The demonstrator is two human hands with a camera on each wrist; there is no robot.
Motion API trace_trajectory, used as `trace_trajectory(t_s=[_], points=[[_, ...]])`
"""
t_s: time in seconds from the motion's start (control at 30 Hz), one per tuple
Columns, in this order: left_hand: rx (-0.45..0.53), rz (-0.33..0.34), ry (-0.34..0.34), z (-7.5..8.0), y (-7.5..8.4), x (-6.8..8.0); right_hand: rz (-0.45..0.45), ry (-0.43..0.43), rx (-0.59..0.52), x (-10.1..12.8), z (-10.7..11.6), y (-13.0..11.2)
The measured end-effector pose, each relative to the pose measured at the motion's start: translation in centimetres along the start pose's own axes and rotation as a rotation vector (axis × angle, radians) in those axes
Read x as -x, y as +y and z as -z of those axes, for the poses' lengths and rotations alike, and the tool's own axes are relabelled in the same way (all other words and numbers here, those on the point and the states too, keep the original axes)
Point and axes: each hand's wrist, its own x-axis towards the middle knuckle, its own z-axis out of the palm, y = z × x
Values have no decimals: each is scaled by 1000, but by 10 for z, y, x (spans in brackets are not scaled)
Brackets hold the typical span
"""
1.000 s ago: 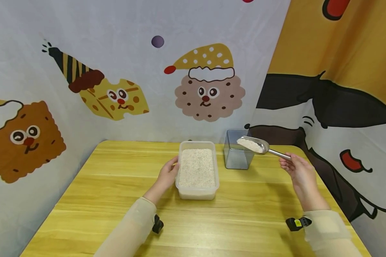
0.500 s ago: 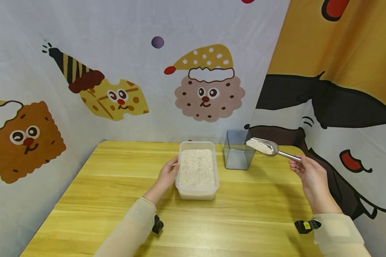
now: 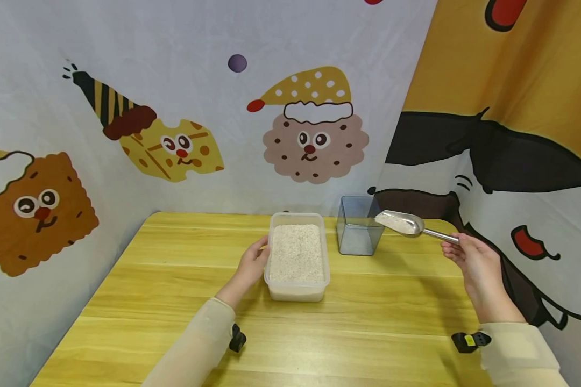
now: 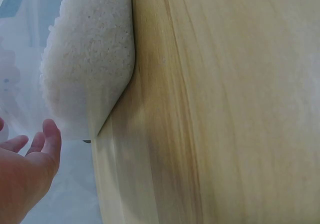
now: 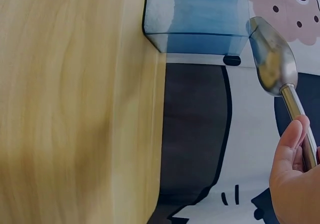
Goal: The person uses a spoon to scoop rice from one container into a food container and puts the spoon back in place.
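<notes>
A translucent tub (image 3: 297, 293) of white rice (image 3: 297, 252) stands on the table. My left hand (image 3: 250, 266) rests its fingers against the tub's left wall; in the left wrist view these fingers (image 4: 51, 134) look loosely bent. To the tub's right stands a bluish clear box (image 3: 355, 240), with a pale layer showing through its lower wall. My right hand (image 3: 481, 269) grips the handle of a metal scoop (image 3: 411, 224), fingers and thumb round it. Some rice lies in the scoop, whose tip is at the box's right rim. In the right wrist view the scoop (image 5: 272, 59) shows its underside.
The wooden table (image 3: 198, 242) ends at a fabric backdrop (image 3: 174, 80) printed with cartoon figures, close behind the tub and box. Another printed cloth (image 3: 537, 215) runs along the table's right side, near my right hand.
My right hand and the scoop have moved right, bringing the scoop's tip from over the box's middle to its right rim. Less rice shows in the scoop. My left hand and the tub stay put.
</notes>
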Motion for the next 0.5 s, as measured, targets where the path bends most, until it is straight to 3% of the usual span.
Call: trace_trajectory(t_s=[0.1,0.33,0.5], points=[[16,3,2,0,6,3,12,-6,19,-1,1,-1],[-27,19,29,-4,-20,-9,33,17,114,-4,-2,-7],[-25,3,30,-4,-26,-12,54,20,162,-4,-7,-11]])
